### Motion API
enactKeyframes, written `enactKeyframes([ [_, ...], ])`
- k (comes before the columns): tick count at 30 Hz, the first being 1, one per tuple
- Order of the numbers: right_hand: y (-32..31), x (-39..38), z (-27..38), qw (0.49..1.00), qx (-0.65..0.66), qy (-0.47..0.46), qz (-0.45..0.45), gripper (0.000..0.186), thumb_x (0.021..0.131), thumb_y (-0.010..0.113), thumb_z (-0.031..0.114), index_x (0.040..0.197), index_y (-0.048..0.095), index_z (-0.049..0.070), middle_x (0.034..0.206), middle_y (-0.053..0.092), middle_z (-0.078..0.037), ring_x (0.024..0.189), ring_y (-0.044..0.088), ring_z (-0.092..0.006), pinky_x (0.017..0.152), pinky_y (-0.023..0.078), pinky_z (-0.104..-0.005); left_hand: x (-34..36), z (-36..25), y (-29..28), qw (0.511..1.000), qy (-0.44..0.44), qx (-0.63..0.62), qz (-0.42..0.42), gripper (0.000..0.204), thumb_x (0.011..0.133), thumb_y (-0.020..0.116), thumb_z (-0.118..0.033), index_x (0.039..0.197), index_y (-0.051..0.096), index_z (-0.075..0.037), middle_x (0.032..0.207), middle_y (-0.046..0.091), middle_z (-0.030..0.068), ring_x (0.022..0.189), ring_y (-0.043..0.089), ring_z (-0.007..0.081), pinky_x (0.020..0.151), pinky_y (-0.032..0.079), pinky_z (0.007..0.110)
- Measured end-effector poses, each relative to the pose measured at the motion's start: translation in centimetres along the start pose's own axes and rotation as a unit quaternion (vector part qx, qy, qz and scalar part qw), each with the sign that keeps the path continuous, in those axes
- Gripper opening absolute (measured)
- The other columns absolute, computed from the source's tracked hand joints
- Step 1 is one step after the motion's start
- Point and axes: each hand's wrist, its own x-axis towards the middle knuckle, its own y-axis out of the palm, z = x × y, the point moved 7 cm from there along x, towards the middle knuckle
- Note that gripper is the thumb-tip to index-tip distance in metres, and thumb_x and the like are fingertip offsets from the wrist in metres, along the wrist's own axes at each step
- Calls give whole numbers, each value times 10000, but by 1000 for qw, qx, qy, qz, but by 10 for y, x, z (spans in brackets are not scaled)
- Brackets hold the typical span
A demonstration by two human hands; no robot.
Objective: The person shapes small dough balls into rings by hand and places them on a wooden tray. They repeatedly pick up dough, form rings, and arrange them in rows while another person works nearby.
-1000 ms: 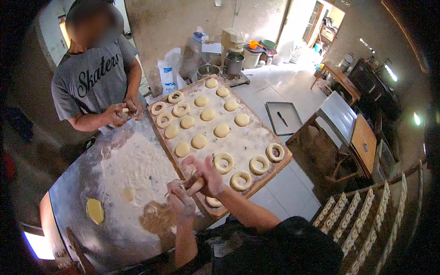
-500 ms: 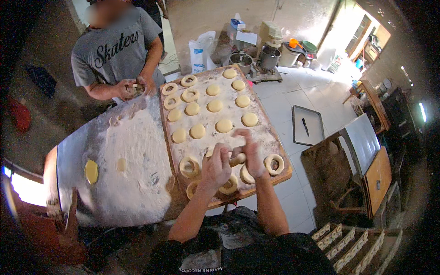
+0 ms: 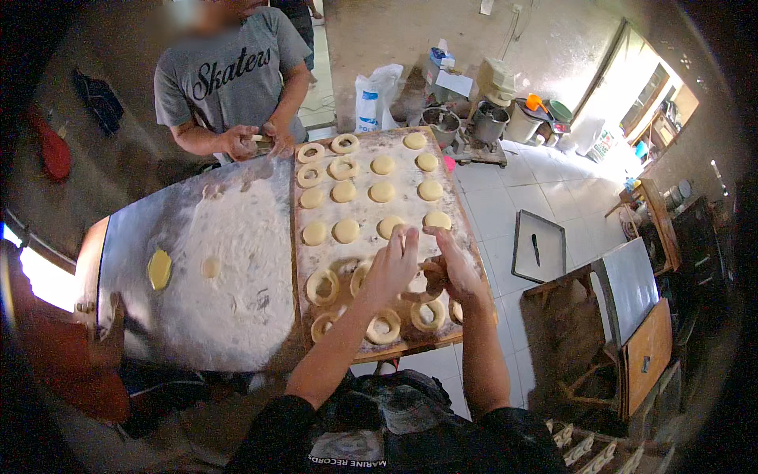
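My left hand (image 3: 390,270) is over the near part of a floured wooden board (image 3: 371,207), fingers stretched forward. Beside it, my right hand (image 3: 459,270) hovers with its fingers extended and slightly apart. Just past the fingertips lie two flat dough rounds (image 3: 437,221). A dough ring (image 3: 427,281), partly hidden and in shadow, shows between my hands; whether either hand touches it I cannot tell. More dough rings (image 3: 384,325) lie under my wrists, and another dough ring (image 3: 322,287) is left of my left hand. Several dough rounds (image 3: 345,231) sit in rows farther off.
A floured metal table (image 3: 229,332) adjoins the board at left, with a yellow oval piece (image 3: 160,269) on it. Across stands a person in a grey shirt (image 3: 229,71), holding a small pale piece. Another person's hand (image 3: 110,320) touches the table's left edge. A tray with a knife (image 3: 537,249) lies right.
My hands have moved forward over the board, toward the dough rounds. The view has shifted a little. The person across still handles a small pale piece.
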Motion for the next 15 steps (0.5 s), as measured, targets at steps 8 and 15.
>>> enactKeyframes([
  [8, -22, 39, -37, 887, -458, -59, 13, 996, 823, 675, 501, 1494, 135, 1, 1167, 603, -333, 980, 645, -465, 834, 499, -504, -7, 43, 42, 967, -148, 122, 167, 691, 812, 715, -355, 1394, 427, -119, 1247, 509, 223, 1211, 473, 391, 982, 367, 577],
  [15, -13, 32, -48, 832, -551, -23, -58, 905, 806, 708, 450, 1504, 224, 136, 1077, 656, -203, 1027, 630, -387, 879, 481, -509, -13, 43, 47, 959, -120, 128, 224, 766, 751, 703, -228, 1439, 388, -110, 1294, 478, 265, 1219, 470, 397, 1016, 343, 563],
])
